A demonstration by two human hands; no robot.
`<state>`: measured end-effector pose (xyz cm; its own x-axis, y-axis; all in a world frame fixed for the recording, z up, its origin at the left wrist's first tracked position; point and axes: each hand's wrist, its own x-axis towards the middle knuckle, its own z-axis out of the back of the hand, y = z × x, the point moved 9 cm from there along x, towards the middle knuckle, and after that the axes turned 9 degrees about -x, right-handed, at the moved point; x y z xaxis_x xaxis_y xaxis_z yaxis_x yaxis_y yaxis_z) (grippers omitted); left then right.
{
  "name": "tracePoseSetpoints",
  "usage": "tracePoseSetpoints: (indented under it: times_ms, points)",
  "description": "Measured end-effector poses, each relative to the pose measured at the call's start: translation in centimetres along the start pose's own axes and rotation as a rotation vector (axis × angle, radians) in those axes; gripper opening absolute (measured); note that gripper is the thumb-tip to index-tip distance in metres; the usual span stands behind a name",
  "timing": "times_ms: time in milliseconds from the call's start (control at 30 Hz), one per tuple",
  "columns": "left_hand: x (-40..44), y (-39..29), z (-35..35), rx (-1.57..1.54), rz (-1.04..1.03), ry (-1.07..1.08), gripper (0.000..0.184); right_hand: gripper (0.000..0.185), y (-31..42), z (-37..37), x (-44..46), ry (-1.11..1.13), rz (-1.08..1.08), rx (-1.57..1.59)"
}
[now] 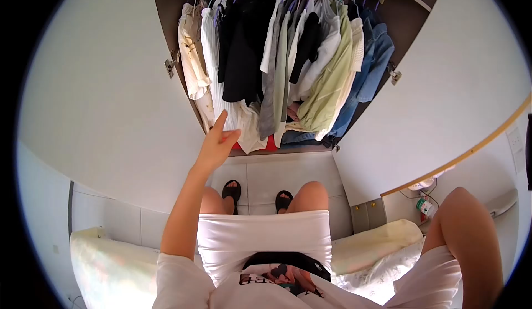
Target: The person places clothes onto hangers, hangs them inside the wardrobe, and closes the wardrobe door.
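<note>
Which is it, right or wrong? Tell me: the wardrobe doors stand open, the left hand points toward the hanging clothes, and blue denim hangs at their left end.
Wrong on one point: the blue denim hangs at their right end, as the head view shows. The wardrobe doors stand open, and the left hand points toward the hanging clothes.

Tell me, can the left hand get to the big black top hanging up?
Probably yes: the left hand looks empty, its finger points up toward the big black top, and nothing seems to block the way.
</note>
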<state>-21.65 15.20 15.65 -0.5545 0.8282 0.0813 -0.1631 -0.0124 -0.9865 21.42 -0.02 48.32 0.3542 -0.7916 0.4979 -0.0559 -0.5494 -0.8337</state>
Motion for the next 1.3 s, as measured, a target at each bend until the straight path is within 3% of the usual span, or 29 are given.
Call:
tracePoseSetpoints:
  times_ms: [67,233,367,767,900,967,1100,1133,1167,1300]
  points:
    - [-2.3,0.8,-0.5,-0.047,0.071,0.013,0.061,0.04,0.8,0.0,1.2,0.005,0.022,0.003]
    - [-7.4,-0.9,2.0,0.003,-0.194,-0.112,0.06,0.04,1.7,1.2,3.7,-0.029,-0.018,0.01]
    - [-11.0,-4.8,3.8,0.011,-0.113,-0.207,0.055,0.041,2.5,2.2,5.3,-0.06,-0.021,0.021]
    - [-24.4,-23.0,7.3,-0.051,-0.878,-0.554,0.028,0.042,4.3,6.0,8.4,-0.207,-0.074,0.0]
    - [-29.2,-27.1,8.4,-0.141,-1.175,-0.445,0.035,0.043,3.6,7.6,8.1,-0.323,-0.149,-0.022]
    - [-32.6,-30.0,7.0,-0.254,-1.413,-0.124,0.037,0.043,3.1,8.3,7.7,-0.392,-0.2,-0.034]
    - [-38.3,-32.8,5.0,0.248,-1.569,-0.119,0.036,0.043,2.8,10.0,5.5,-0.654,-0.283,-0.037]
    - [-38.8,-33.3,4.4,0.316,-1.613,-0.104,0.036,0.044,3.3,10.8,4.8,-0.791,-0.215,-0.035]
    - [-39.0,-33.6,3.9,0.368,-1.65,-0.101,0.035,0.018,1.0,10.7,3.9,-0.631,-0.455,0.073]
    - [-39.4,-34.2,2.7,0.494,-1.742,-0.108,0.033,0.019,1.1,7.3,4.1,-0.333,-0.357,0.083]
